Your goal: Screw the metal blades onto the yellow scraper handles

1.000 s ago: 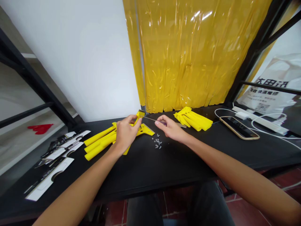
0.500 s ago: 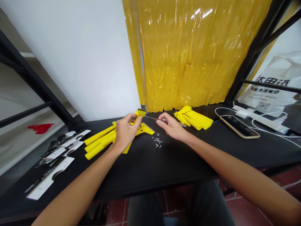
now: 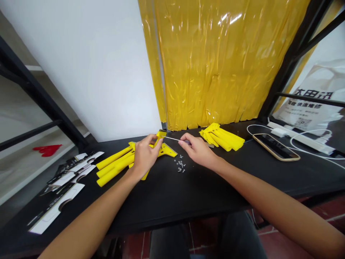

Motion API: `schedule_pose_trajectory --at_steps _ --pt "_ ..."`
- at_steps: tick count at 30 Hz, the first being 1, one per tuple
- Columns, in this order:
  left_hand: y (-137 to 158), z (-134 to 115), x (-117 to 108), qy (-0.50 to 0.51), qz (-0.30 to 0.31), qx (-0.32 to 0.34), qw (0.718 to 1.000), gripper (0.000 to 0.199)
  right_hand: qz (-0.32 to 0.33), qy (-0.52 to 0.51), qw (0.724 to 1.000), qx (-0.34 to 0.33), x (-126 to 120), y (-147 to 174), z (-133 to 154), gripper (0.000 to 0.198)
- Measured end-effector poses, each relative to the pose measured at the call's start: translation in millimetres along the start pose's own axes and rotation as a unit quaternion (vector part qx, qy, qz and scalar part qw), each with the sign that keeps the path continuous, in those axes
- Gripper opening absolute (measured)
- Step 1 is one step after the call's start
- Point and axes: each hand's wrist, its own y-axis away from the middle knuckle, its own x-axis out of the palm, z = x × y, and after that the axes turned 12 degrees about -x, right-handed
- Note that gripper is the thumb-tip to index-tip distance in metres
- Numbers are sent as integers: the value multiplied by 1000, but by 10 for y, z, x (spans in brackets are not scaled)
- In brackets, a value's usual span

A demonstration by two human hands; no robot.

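My left hand (image 3: 147,153) is closed around a yellow scraper (image 3: 162,134), its head standing out above the fingers with a blade along the end. In my right hand (image 3: 198,147) is a screwdriver (image 3: 171,138); its thin shaft points left and its tip meets the scraper head. Most of the screwdriver's handle is hidden in my fingers. Several small screws and nuts (image 3: 180,164) lie loose on the black table (image 3: 188,194) below and between my hands. Beside and under my left hand rest more yellow scrapers (image 3: 115,163), their handles to the left.
A pile of yellow scraper parts (image 3: 223,136) lies beyond my right hand. Black-and-white cardboard sleeves (image 3: 58,208) are at the left. A phone (image 3: 276,146), white cables and a power strip (image 3: 302,138) occupy the right. A yellow strip curtain (image 3: 215,72) hangs behind.
The scraper head in my left hand has tipped and sits slightly lower. My right hand's grip on the screwdriver has shifted a little, its tip still at the head.
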Motion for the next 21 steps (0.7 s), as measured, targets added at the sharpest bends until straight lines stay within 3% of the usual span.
schedule_pose_trajectory --at_steps 4,7,10,12,14,15,16,19,21 --pt "17 30 4 -46 -56 73 995 14 -13 -7 999 -37 32 16 28 26" --pt "28 24 -7 -39 -91 112 989 14 7 -197 980 40 55 -1 7 33" --pt "37 -7 -23 -9 -116 128 985 13 59 -438 883 156 69 -17 -1 36" --pt "36 -14 -30 -1 -133 142 981 14 90 -530 820 194 87 -14 8 38" --pt "24 3 -34 -10 -144 160 976 17 106 -552 801 206 116 -3 19 40" --pt "15 17 -36 -19 -143 171 975 18 103 -531 817 201 131 5 23 42" --pt "6 31 -39 -28 -138 185 973 19 89 -485 851 180 143 13 23 43" --pt "-7 31 -55 -45 -118 222 967 20 29 -222 973 51 144 36 13 39" --pt "7 -22 -68 -31 -117 208 971 19 14 -55 998 -23 119 49 5 28"
